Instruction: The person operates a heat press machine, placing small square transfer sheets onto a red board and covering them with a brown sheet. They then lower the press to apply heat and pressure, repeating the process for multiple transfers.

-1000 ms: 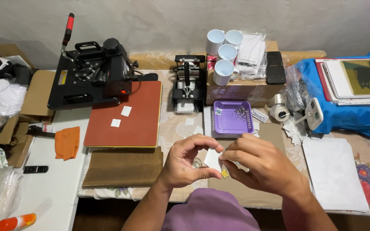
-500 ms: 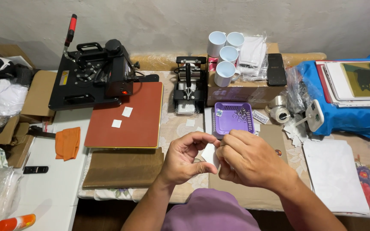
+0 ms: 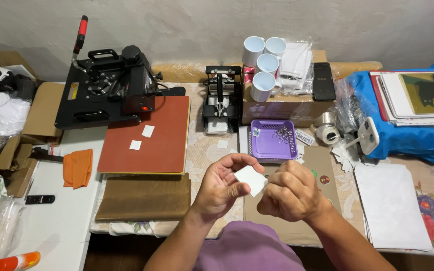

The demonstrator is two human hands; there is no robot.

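My left hand (image 3: 222,188) and my right hand (image 3: 290,193) meet above the near edge of the table, and both pinch a small white square piece (image 3: 250,179) between fingertips. The left thumb and fingers hold its left side; the right fingers curl over its right edge. Just beyond the hands stands a purple basket (image 3: 257,148) with several small metal rings inside. Two more white squares (image 3: 141,138) lie on the red-brown plate of the heat press (image 3: 151,145).
A black heat press (image 3: 106,90) sits at the back left, a small black press (image 3: 219,103) mid-table, white mugs (image 3: 263,60) on a cardboard box, tape rolls (image 3: 327,131), a stack of white sheets (image 3: 395,206) at the right, an orange cloth (image 3: 78,168) at the left.
Both hands stayed together at the table's near edge. The white square, earlier mostly covered by my fingers, now shows between them, turned up and more exposed.
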